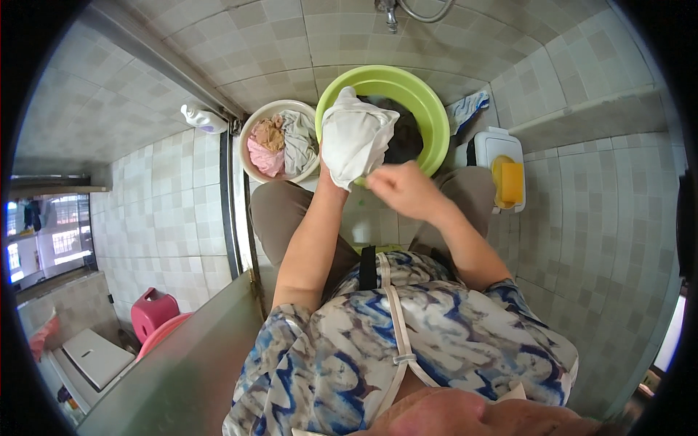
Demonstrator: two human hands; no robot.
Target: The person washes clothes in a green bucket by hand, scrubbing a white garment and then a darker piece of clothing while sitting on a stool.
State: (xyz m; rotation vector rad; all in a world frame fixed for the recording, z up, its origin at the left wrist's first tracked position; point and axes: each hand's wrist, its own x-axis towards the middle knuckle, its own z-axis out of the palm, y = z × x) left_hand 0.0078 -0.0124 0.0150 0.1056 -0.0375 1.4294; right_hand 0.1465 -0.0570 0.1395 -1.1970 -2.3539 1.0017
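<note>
A white cloth (357,136) is draped over my left hand (334,177), which it mostly hides; only the wrist and the hand's edge show. My right hand (393,184) is curled close to the cloth's lower right edge, and whether its fingers pinch the fabric cannot be told. Both are over the near side of a lime-green plastic basin (440,122). Dark contents, perhaps wet fabric, lie in the basin (409,136). To its left, a smaller off-white basin (246,158) holds pink (266,158), tan (268,133) and pale grey-green cloth (299,144).
A yellow block (511,182) rests in a yellow dish on a white lidded container (499,144) at the right. Behind it lies a blue-and-white packet (468,110). A white bottle (203,119) stands beyond the door track. A frosted glass panel (180,354) is at lower left, a faucet (390,16) above.
</note>
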